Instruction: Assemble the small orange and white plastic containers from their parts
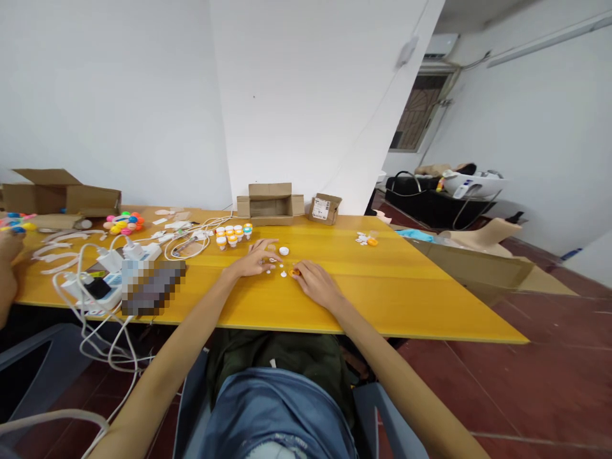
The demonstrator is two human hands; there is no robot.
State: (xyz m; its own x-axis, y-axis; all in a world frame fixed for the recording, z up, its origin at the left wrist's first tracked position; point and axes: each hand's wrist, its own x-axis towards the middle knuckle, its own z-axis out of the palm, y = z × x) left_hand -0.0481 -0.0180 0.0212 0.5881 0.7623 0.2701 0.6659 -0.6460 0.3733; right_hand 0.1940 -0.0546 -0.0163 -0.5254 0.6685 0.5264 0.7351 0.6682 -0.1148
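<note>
My left hand [253, 260] reaches over the table with its fingers apart, close to several small white parts. Under its fingertips is a small pale piece; whether they touch it I cannot tell. My right hand [316, 282] has its fingertips closed on a small round orange piece [294, 272], which rests at table height. Between the hands lies a small white disc [284, 274]. A larger round white cap [284, 251] sits just beyond them. Back left of my left hand stands a group of small white-and-orange bottle-like pieces [233, 236], one with a teal band.
Left on the yellow table [406, 299] are a power strip [115, 280] with plugs and cables, and a dark, partly blurred object [157, 290]. Cardboard boxes [270, 209] stand by the wall. Loose white and orange parts [366, 240] lie right. Another person's hand [9, 245] shows far left.
</note>
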